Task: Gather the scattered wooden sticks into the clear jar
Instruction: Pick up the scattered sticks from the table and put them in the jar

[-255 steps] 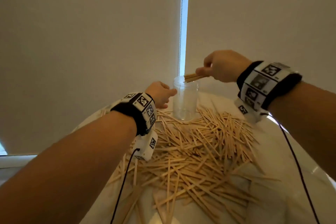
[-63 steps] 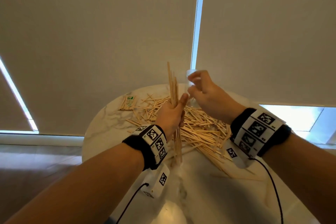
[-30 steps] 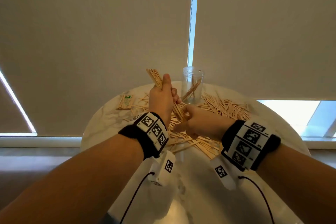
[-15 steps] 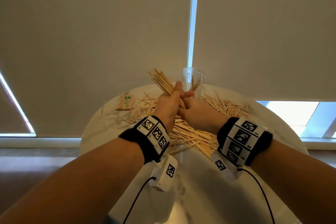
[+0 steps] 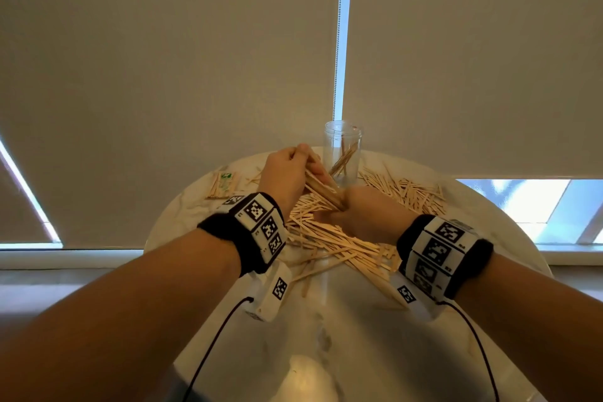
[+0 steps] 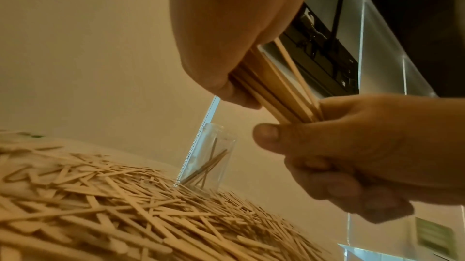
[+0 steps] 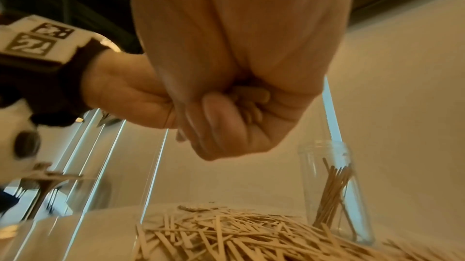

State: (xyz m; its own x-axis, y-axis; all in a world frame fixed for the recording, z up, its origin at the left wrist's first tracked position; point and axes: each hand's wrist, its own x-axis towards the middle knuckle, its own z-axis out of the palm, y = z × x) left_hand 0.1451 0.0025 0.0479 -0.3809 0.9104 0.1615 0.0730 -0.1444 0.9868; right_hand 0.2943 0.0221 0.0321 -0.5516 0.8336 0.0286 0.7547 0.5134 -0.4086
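A bundle of wooden sticks [image 5: 321, 189] slants between my two hands, just above the loose pile of sticks [image 5: 329, 238]. My left hand [image 5: 303, 160] holds the bundle's upper end, with fingers and thumb curled round it. My right hand [image 5: 341, 206] grips the lower end in a fist. The left wrist view shows the bundle [image 6: 281, 94] running from my left thumb into my right hand [image 6: 352, 156]. The clear jar [image 5: 342, 153] stands upright just beyond the hands with a few sticks leaning inside. The right wrist view shows stick ends [image 7: 251, 104] inside the fist and the jar [image 7: 332, 185] at the right.
The round white marble table [image 5: 342, 336] stands against closed roller blinds [image 5: 163, 75]. A small wrapped packet of sticks [image 5: 225, 181] with a green label lies at the far left. Scattered sticks [image 5: 408, 189] also lie to the right of the jar. Cables hang from both wristbands.
The bundle no longer sticks out above my left hand; it has slid down and right into my right fist. The hands have drawn slightly apart along it.
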